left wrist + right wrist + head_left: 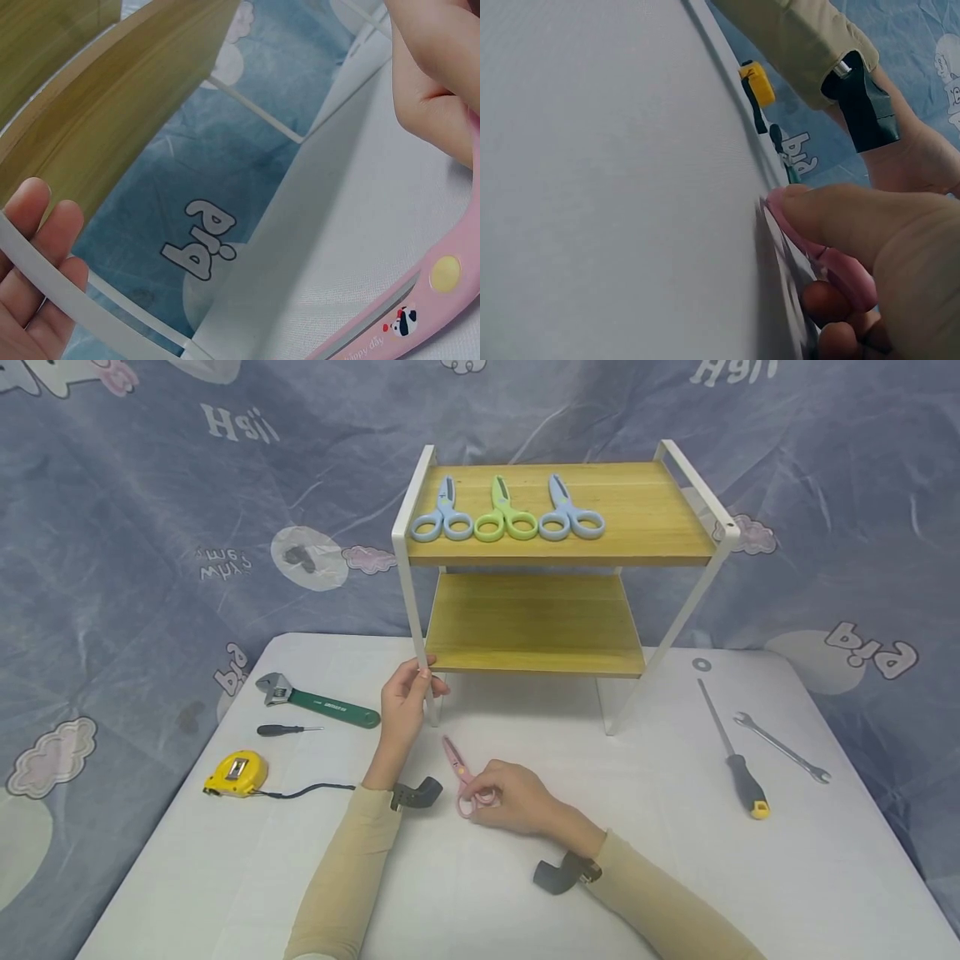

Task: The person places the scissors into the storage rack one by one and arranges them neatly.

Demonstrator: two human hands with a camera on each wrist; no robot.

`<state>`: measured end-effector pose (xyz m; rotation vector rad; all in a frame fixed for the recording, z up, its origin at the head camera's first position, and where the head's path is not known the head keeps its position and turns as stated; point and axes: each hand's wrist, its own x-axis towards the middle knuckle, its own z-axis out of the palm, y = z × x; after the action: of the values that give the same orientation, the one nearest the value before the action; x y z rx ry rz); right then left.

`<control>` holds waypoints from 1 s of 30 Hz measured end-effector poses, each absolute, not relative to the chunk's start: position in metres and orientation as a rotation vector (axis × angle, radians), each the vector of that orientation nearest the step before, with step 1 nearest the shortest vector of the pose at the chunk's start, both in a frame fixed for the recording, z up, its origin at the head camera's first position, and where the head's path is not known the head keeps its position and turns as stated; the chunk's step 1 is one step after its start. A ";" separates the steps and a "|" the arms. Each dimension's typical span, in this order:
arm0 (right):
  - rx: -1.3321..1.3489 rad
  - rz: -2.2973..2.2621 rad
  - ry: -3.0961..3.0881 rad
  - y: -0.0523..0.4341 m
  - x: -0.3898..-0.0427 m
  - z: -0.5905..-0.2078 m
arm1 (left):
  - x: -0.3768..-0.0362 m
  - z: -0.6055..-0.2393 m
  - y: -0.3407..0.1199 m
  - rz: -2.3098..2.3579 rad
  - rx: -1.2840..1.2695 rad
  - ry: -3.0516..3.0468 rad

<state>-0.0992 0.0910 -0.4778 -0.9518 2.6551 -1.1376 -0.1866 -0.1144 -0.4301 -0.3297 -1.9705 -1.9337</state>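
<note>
A two-tier shelf with wooden boards stands on the table, and my left hand (403, 697) grips its white front left leg (415, 610) close to the lower board (532, 618). In the left wrist view the fingers (64, 229) curl around that white frame. Just in front of the shelf, my right hand (521, 797) pinches pink scissors (455, 760) by the handle loops, blades pointing at the shelf. Their handles are partly hidden by the fingers. On the upper board (637, 518) blue scissors (444, 510), green scissors (504, 517) and more blue scissors (566, 514) lie in a row.
To the left lie an adjustable wrench (330, 706), a small screwdriver (281, 730) and a yellow tape measure (238, 772) with a dark strap. A long screwdriver (742, 781), a spanner (783, 748) and a washer (701, 665) lie on the right. Patterned cloth (150, 568) hangs behind.
</note>
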 end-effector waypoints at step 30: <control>-1.054 -1.246 2.532 0.098 -0.103 -0.476 | -0.186 -0.432 -0.115 -1.906 -0.376 -1.955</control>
<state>-0.1029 0.0978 -0.4763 -1.0543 2.5321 -1.2460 -0.1858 -0.1151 -0.4319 -0.3765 -1.9547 -1.9055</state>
